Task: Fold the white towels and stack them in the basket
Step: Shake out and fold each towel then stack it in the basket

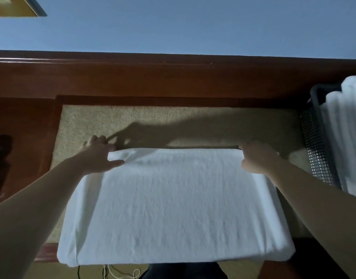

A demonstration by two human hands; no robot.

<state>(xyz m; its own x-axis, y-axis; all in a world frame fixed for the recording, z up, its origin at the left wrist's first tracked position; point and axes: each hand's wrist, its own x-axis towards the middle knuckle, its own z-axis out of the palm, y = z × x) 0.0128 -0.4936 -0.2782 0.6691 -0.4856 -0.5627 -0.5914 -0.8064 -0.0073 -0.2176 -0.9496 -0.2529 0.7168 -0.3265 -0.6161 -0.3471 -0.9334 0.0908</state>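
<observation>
We find one white towel lying flat on the tan mat of the wooden table, directly before the person and between both forearms. Its long axis runs left to right; its near edge overhangs the table front. The left hand rests at the far left corner, thumb on top and fingers beyond the edge; it appears to pinch that corner, though the underside is hidden. The right hand grips the far right corner with curled fingers. Both hands sit at the far edge, roughly level with each other.

The dark mesh basket stands at the right end of the table, just beside the towel, with folded towels already in it. We judge the right hand the nearer to it.

In our judgement, folding is in progress and the next fold turns on the far edge being carried evenly, both corners together.
</observation>
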